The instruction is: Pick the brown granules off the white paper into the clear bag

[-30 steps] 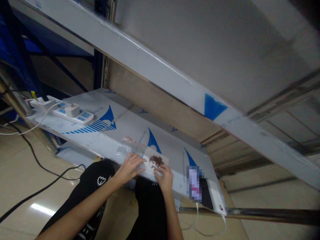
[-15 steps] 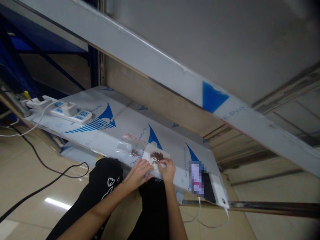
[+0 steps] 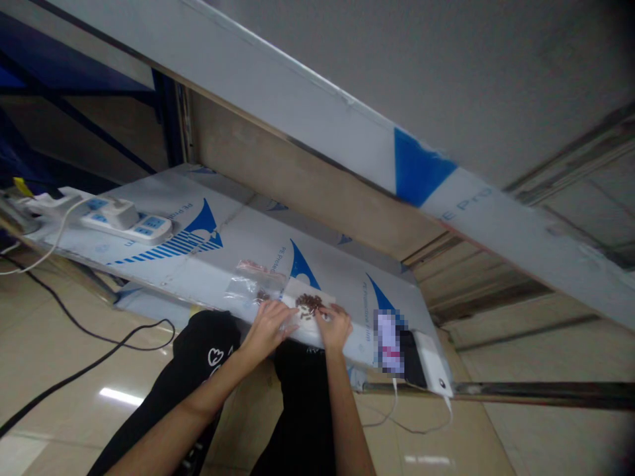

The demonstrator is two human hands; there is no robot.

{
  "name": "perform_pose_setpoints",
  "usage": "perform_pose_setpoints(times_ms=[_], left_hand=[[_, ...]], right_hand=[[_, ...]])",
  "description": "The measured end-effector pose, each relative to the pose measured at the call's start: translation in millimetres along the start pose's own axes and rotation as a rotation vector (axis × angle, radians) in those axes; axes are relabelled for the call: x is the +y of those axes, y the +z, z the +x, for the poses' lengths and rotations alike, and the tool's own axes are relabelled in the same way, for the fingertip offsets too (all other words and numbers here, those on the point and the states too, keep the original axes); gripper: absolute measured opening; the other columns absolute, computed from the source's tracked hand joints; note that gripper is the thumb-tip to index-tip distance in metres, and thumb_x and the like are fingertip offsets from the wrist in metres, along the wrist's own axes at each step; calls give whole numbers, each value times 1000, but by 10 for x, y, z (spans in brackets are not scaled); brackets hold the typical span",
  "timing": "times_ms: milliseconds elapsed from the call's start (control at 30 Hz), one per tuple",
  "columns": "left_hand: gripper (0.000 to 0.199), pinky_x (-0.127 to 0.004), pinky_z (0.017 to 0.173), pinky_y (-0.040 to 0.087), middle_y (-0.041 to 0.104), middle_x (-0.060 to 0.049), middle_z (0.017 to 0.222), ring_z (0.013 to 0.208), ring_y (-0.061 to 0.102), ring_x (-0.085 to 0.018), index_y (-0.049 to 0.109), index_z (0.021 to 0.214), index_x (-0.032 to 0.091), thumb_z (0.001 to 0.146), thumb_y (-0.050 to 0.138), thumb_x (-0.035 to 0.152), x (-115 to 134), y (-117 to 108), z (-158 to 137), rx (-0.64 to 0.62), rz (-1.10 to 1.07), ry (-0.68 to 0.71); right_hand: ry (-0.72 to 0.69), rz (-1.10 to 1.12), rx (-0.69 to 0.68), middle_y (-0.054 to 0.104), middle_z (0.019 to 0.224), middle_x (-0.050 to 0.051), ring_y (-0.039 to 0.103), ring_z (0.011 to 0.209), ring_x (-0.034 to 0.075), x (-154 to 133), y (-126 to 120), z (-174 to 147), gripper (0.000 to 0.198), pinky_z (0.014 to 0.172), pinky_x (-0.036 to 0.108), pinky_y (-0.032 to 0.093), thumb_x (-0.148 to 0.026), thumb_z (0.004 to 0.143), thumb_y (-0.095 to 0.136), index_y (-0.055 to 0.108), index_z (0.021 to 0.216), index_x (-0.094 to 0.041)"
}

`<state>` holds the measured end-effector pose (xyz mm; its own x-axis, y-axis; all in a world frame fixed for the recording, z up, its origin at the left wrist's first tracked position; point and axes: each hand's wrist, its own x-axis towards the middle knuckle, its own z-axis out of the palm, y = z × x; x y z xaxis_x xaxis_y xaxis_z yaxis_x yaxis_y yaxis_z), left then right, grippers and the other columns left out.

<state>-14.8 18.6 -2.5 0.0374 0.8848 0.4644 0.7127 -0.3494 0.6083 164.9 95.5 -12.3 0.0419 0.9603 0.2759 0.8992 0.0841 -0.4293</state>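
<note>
Shelf (image 3: pixel 238 244) carries power strip (image 3: pixel 126 221) at 9 o'clock. Left hand (image 3: pixel 268 325) and right hand (image 3: pixel 336 325) flank brown pile (image 3: pixel 309 304) on white sheet (image 3: pixel 307 318); grip cannot be told. Clear bag (image 3: pixel 248 285) lies at 10 o'clock of the pile.
</note>
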Motion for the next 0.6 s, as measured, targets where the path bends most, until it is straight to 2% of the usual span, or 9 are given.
perform_pose_setpoints(times_ms=[267, 600], left_hand=[[22, -34, 81, 32, 62, -3, 86, 85, 52, -17, 59, 93, 21, 79, 53, 36, -38, -20, 78, 48, -14, -32], [16, -33, 83, 31, 61, -1, 84, 86, 51, -16, 56, 91, 20, 82, 43, 20, 91, 20, 30, -13, -7, -25]], right_hand=[[-25, -17, -25, 63, 99, 9, 53, 91, 27, 18, 39, 47, 21, 78, 37, 36, -37, 67, 60, 72, 75, -22], [-18, -2, -93, 63, 100, 8, 51, 98, 29, 8, 58, 82, 18, 82, 39, 34, -36, 63, 63, 73, 71, -22]])
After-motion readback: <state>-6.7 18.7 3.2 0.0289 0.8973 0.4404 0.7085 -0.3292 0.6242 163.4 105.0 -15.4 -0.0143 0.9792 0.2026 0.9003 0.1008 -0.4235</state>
